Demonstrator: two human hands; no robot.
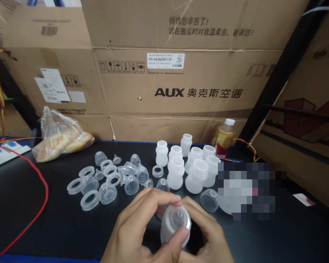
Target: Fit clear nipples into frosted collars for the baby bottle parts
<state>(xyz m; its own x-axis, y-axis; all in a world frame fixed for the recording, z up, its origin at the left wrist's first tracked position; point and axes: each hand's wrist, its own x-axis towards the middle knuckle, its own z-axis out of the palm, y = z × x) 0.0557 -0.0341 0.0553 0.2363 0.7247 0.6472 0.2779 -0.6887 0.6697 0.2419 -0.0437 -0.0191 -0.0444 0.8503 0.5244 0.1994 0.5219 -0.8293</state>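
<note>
At 9 o'clock from my hands, a red cable (45, 190) curves across the black tabletop (35, 226), and a power strip (5, 153) sits at its far edge. At 10 o'clock lies a plastic bag (48, 128) of bread (78, 142).

At 11 o'clock is a loose group of clear parts: flat rings (90, 200), cups (131, 184) and small nipples (116, 159), some touching.

My left hand (131, 226) and right hand (208, 233) are close together at the near edge of the tabletop, both curled around a frosted bottle (170, 228). It is held up off the tabletop in my fingers (153, 199), with a clear nipple (176, 217) showing at its top. My left thumb (181, 235) lies across its front.

At 12 o'clock, just past my fingers, sits a clear cup (163, 185). From 12 to 1 o'clock stand white bottle bodies (177, 173), upright and close together. At 1 o'clock, a clear cap (209, 200) lies on its side, and a drink bottle (223, 138) stands behind. At 2 o'clock, something is too blurred to tell. Cardboard boxes (181, 80) line the back.
</note>
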